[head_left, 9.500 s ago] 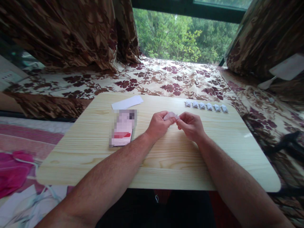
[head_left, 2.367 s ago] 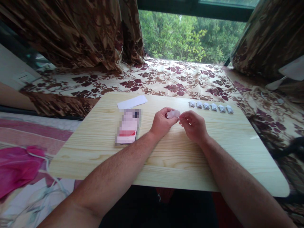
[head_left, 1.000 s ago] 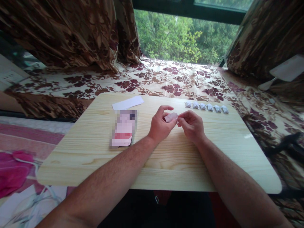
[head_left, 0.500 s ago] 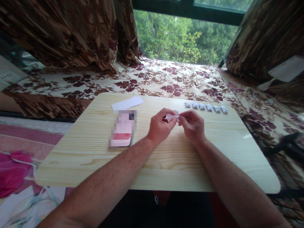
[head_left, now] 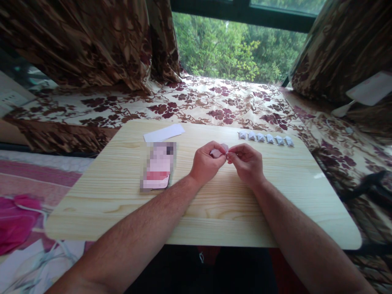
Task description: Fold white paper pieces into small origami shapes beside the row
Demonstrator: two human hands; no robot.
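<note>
A small folded piece of pale paper (head_left: 218, 152) is held between both hands above the middle of the light wooden table (head_left: 214, 204). My left hand (head_left: 206, 163) curls its fingers round the paper's left side. My right hand (head_left: 246, 162) pinches its right edge with thumb and forefinger. Both wrists rest on the tabletop. Much of the paper is hidden behind my fingers.
A row of several small folded paper pieces (head_left: 266, 138) lies at the table's far right. A white paper strip (head_left: 164, 132) and a phone (head_left: 157, 166) lie at the far left. Floral cloth (head_left: 214, 102), curtains and a window are beyond; pink fabric (head_left: 15, 220) lies at the left.
My left fingers have closed more tightly round the paper than a second ago, when the forefinger was raised. The paper has shifted slightly left and down. Nothing else on the table moved.
</note>
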